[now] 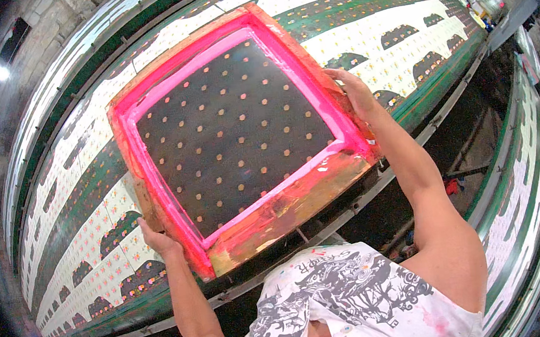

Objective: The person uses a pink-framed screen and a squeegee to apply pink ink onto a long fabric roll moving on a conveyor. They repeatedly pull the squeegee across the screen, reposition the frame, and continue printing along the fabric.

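A screen-printing frame (pixel 288 216) fills the middle of the view, tilted over a long printing table. Its wooden border is smeared with bright pink and orange ink, and its dark mesh (pixel 231 140) carries rows of small pale dots. My left hand (pixel 161 238) grips the left side of the frame near its lower corner. At the right side, my right hand (pixel 355 92) holds the edge, fingers partly hidden behind the wood. No gap between frame and table can be made out from here.
Under the frame, the green-edged table (pixel 421 103) bears white cloth (pixel 368 69) with small floral prints and black scalloped shapes. A metal rail (pixel 362 203) runs along its near edge. Another long table (pixel 521 175) stands at the right, across a dark gap. A wall (pixel 48 27) rises at the far left.
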A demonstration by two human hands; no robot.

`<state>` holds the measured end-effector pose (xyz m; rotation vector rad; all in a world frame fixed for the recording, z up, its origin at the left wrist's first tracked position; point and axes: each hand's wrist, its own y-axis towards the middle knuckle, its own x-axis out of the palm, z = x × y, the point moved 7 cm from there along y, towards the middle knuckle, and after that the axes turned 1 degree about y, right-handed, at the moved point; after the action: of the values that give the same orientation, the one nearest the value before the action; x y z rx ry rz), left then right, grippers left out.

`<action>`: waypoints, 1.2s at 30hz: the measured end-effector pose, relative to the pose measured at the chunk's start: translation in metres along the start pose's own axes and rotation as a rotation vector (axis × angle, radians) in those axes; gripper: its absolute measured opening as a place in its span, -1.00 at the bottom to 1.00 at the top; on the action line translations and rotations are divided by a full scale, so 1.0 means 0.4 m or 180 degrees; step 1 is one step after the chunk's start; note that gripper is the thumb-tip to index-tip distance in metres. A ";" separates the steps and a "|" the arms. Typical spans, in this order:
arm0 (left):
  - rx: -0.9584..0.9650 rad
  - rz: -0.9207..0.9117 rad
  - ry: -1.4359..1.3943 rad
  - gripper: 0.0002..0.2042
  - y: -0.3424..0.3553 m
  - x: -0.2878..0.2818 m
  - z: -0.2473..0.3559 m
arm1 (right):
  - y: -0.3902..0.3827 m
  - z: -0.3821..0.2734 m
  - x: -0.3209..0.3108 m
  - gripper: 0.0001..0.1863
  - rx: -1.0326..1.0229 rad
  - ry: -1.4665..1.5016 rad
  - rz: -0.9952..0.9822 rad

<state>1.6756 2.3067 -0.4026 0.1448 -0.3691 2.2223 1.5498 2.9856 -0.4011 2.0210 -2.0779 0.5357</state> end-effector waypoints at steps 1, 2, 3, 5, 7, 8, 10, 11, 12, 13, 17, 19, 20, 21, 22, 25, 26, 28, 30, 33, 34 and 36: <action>0.0023 -0.0015 0.0018 -0.44 -0.029 0.031 -0.015 | -0.010 -0.012 -0.022 -0.42 0.0102 0.0066 0.0091; 0.0047 -0.0022 0.0031 -0.44 -0.061 0.060 -0.029 | -0.024 -0.025 -0.038 -0.42 0.0205 0.0127 0.0174; 0.0071 -0.0027 0.0045 -0.44 -0.088 0.087 -0.042 | -0.036 -0.037 -0.052 -0.42 0.0311 0.0185 0.0257; 0.0048 -0.0064 -0.0008 -0.46 -0.112 0.112 -0.063 | -0.044 -0.060 -0.093 -0.41 0.0114 0.0115 0.0265; 0.0167 -0.0084 0.0148 -0.46 -0.119 0.135 -0.080 | -0.035 -0.068 -0.145 -0.40 -0.0086 0.0028 0.0198; 0.0040 -0.0072 0.0013 -0.47 -0.129 0.147 -0.092 | -0.040 -0.064 -0.166 -0.39 -0.0036 0.0060 0.0301; 0.0098 -0.0058 0.0020 -0.47 -0.141 0.167 -0.104 | -0.036 -0.062 -0.193 -0.40 -0.0067 0.0124 0.0278; 0.0131 -0.0057 0.0018 -0.47 -0.145 0.171 -0.110 | -0.036 -0.063 -0.208 -0.40 -0.0090 0.0156 0.0266; 0.0149 -0.0030 0.0019 -0.47 -0.151 0.168 -0.112 | -0.032 -0.056 -0.220 -0.40 -0.0075 0.0194 0.0188; 0.0148 -0.0023 0.0078 -0.47 -0.153 0.177 -0.112 | -0.025 -0.050 -0.240 -0.40 -0.0062 0.0218 0.0187; 0.0248 -0.0030 0.0169 -0.49 -0.163 0.210 -0.114 | -0.001 -0.032 -0.300 -0.38 -0.0138 0.0124 0.0165; 0.0325 -0.0070 0.0192 -0.50 -0.171 0.225 -0.111 | 0.005 -0.033 -0.308 -0.37 -0.0164 0.0103 0.0137; 0.0350 -0.0099 0.0227 -0.50 -0.177 0.232 -0.111 | 0.001 -0.035 -0.305 -0.36 -0.0137 0.0152 0.0118; 0.0375 -0.0127 0.0263 -0.51 -0.180 0.240 -0.109 | -0.002 -0.037 -0.302 -0.36 -0.0110 0.0202 0.0099; 0.0403 -0.0134 0.0286 -0.52 -0.184 0.241 -0.112 | -0.006 -0.040 -0.302 -0.35 -0.0095 0.0196 0.0143; 0.0485 -0.0162 0.0354 -0.55 -0.188 0.247 -0.122 | -0.004 -0.045 -0.311 -0.33 -0.0091 0.0145 0.0184; 0.0456 -0.0185 0.0361 -0.56 -0.184 0.252 -0.127 | -0.001 -0.044 -0.335 -0.33 -0.0128 0.0107 0.0151; 0.0427 -0.0221 0.0321 -0.56 -0.184 0.256 -0.137 | 0.001 -0.041 -0.348 -0.32 -0.0182 0.0072 0.0110; 0.0421 -0.0178 0.0383 -0.55 -0.189 0.251 -0.144 | 0.002 -0.045 -0.339 -0.32 -0.0143 0.0015 0.0137; 0.0447 -0.0165 0.0556 -0.54 -0.190 0.250 -0.146 | 0.005 -0.044 -0.349 -0.31 -0.0188 -0.0016 0.0073; 0.0453 -0.0214 0.0581 -0.53 -0.189 0.247 -0.145 | 0.006 -0.045 -0.347 -0.30 -0.0214 -0.0017 0.0029; 0.0453 -0.0243 0.0606 -0.52 -0.187 0.241 -0.150 | 0.009 -0.042 -0.345 -0.30 -0.0169 0.0043 0.0034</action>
<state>1.6745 2.4414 -0.4215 0.0221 -0.0995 2.1645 1.5512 3.1196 -0.4390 1.9728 -2.0737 0.4890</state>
